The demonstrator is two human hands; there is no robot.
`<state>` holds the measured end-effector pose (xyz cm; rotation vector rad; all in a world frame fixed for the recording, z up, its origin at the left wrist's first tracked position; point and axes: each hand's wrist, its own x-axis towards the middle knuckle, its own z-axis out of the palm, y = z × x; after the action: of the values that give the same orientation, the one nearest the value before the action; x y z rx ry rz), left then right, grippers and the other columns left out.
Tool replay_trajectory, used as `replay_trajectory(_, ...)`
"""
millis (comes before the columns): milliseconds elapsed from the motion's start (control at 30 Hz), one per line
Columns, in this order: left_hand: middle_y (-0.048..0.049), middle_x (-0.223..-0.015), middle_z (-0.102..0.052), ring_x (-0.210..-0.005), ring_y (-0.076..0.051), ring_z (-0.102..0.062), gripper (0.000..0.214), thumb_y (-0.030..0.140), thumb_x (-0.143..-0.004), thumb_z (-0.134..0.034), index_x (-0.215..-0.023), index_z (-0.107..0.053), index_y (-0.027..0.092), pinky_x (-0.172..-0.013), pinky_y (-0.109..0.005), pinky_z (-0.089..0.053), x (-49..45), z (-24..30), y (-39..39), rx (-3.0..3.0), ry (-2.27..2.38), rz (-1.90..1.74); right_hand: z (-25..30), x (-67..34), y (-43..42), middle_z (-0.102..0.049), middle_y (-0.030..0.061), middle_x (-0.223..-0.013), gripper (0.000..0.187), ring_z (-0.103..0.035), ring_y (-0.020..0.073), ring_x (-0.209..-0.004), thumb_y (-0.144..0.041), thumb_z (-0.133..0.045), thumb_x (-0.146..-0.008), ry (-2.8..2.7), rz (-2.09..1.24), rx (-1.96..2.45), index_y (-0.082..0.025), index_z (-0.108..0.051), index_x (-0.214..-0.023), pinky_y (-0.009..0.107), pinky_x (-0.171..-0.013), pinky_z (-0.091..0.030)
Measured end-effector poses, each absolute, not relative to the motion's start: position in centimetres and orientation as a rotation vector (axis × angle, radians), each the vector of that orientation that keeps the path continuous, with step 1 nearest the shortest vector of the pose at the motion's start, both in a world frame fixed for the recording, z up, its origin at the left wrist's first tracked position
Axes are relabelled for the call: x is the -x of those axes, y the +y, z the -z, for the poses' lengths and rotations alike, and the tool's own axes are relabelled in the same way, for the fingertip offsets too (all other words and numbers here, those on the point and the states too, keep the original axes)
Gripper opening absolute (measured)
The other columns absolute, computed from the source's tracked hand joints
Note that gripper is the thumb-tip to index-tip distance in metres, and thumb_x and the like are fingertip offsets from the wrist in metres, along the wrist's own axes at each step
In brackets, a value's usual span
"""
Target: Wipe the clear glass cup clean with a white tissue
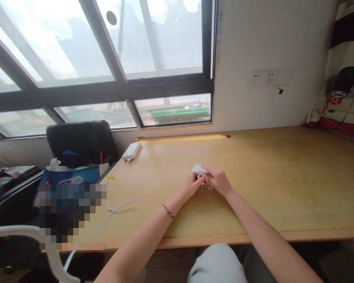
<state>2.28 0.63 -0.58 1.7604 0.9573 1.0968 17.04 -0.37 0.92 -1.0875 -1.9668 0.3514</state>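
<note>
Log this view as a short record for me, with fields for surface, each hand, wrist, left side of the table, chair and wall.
Surface: yellowish table
Left hand: fingers on a clear container, material uncertain
Right hand: fingers at a crumpled white tissue or cloth, beside the container
Left wrist: braided-looking bracelet
Table's left side: white device with white cable nearby
Chair: black, blue bag on it
Wall: sockets
</note>
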Motion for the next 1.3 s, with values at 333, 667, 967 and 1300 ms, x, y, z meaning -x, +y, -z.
replay_trajectory(333,-0.0041,-0.093,-0.054,-0.067,-0.009,-0.055,0.048,0.028,-0.062,-0.066,-0.096,-0.034,0.018,-0.059,-0.021,-0.044,-3.0,1.2,0.9,-1.521,0.859,-1.337,0.5,-16.8,1.1,-0.063,0.0046,-0.063,0.034,-0.054,0.0141,-0.056,-0.037,-0.036,-0.081,-1.635,-0.375,1.552,-0.015,-0.061,-0.075,0.021,-0.053,-0.034)
replay_trajectory(667,-0.0024,-0.086,-0.055,-0.065,-0.009,-0.055,0.041,0.031,-0.065,-0.063,-0.097,-0.040,0.017,-0.052,-0.018,-0.045,-2.6,0.6,0.5,-1.612,0.886,-1.147,0.4,-17.4,0.6,-0.063,0.0070,-0.067,0.027,-0.056,0.0152,-0.059,-0.028,-0.034,-0.084,-1.818,-0.059,1.737,-0.016,-0.058,-0.086,0.022,-0.053,-0.030)
replay_trajectory(967,-0.0066,-0.099,-0.051,-0.055,-0.005,-0.049,0.038,0.030,-0.074,-0.054,-0.105,-0.036,0.018,-0.046,-0.017,-0.043,-2.3,0.9,0.4,-1.648,0.741,-1.068,0.2,-17.8,0.8,-0.064,0.0040,-0.067,0.028,-0.056,0.0135,-0.060,-0.034,-0.038,-0.081,-1.765,-0.274,1.518,-0.018,-0.062,-0.080,0.021,-0.056,-0.035)
replay_trajectory(1300,-0.0052,-0.094,-0.048,-0.078,-0.012,-0.054,0.043,0.025,-0.071,-0.056,-0.107,-0.033,0.018,-0.072,-0.028,-0.044,-2.5,1.5,0.7,-1.814,0.786,-1.253,1.3,-17.1,1.7,-0.056,0.0017,-0.043,0.029,-0.049,0.0120,-0.034,-0.029,-0.035,-0.079,-1.423,-0.978,1.472,-0.014,-0.057,-0.067,0.020,-0.037,-0.036)
